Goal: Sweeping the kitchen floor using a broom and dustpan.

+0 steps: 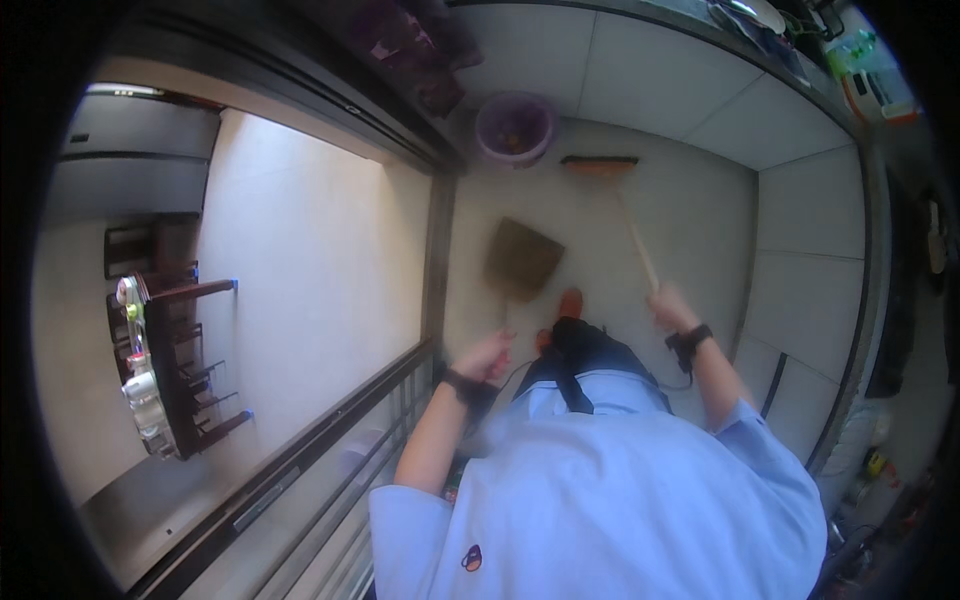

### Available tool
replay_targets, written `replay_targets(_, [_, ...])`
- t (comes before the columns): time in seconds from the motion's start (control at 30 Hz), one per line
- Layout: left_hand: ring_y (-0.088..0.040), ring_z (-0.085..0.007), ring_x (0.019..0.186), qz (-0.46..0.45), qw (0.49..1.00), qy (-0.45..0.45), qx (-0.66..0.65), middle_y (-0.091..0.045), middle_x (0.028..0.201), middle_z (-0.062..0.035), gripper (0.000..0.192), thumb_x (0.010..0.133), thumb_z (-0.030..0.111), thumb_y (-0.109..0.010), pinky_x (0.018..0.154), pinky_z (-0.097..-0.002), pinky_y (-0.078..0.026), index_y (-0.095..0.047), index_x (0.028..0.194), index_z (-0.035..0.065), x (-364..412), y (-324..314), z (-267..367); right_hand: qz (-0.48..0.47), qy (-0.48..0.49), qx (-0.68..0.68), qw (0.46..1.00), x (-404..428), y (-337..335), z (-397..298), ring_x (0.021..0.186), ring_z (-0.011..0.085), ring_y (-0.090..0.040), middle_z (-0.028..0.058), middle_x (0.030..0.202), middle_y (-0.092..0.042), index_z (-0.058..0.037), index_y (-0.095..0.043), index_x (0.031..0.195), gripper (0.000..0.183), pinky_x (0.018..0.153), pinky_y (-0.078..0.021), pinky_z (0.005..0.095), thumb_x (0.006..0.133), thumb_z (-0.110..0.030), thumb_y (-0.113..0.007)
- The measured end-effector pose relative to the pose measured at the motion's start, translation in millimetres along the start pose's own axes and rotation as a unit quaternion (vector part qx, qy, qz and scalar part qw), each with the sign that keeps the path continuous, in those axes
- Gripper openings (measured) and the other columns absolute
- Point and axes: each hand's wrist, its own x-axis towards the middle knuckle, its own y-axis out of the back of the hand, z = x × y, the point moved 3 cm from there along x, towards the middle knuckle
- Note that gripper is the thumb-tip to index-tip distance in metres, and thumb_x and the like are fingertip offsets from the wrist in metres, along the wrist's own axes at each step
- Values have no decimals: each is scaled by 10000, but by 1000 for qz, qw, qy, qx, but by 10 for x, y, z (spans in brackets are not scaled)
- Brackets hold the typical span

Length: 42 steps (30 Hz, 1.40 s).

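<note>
My right hand [673, 306] is closed around the pale handle of a broom [602, 166]. Its wide orange head with dark bristles is out in front, at the floor. In my left hand [485, 357] is the handle of a brownish dustpan [523, 259], which looks blurred. The pan is held left of the broom, in front of my orange shoes [571, 302]; whether it touches the floor I cannot tell. A purple waste bin [517, 129] with some rubbish inside stands beyond the dustpan, just left of the broom head.
Tiled cabinet fronts or walls [810, 202] bound the floor ahead and to my right, below a cluttered counter [874, 90]. On the left runs a dark sliding-door frame [441, 255]. Past it, a dark wooden table [169, 367] carries several items. A purple bag [420, 45] hangs near the bin.
</note>
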Motion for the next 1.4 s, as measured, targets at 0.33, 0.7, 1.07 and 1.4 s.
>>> replay_targets(0.33, [-320,-36,368,-39,999,18,20,-423,589,-11,86,845,116,-382,301,-160,-252,-381,931,117,432,-402,894,-34,-83,31,995,471,-95,741,458,242,-573,154,563,-550,61,-516,773,177,373,-433,348,719,-68,-408])
replay_targets(0.7, [-378,-45,390,-58,981,28,186,-419,565,5,87,823,106,-395,305,-161,-291,-388,910,112,400,-331,1409,-79,-129,356,922,-1093,34,643,368,67,-418,-1,505,-460,-54,-461,651,107,323,-315,208,714,-108,-530])
replay_targets(1.07, [-366,-43,405,-160,899,51,404,-415,598,10,29,814,84,-400,323,-163,-277,-419,832,95,456,139,2332,165,-176,411,879,-255,-900,-374,384,155,-475,57,505,-485,26,-505,655,174,360,-389,279,699,-142,-507])
replay_targets(1.4, [-361,-48,405,-293,714,-49,633,-396,554,22,77,837,155,-424,342,-170,-267,-443,791,97,1130,150,2836,145,-253,457,840,-370,-2151,-1097,365,164,-472,98,510,-492,88,-482,829,196,302,-352,282,672,2,-402])
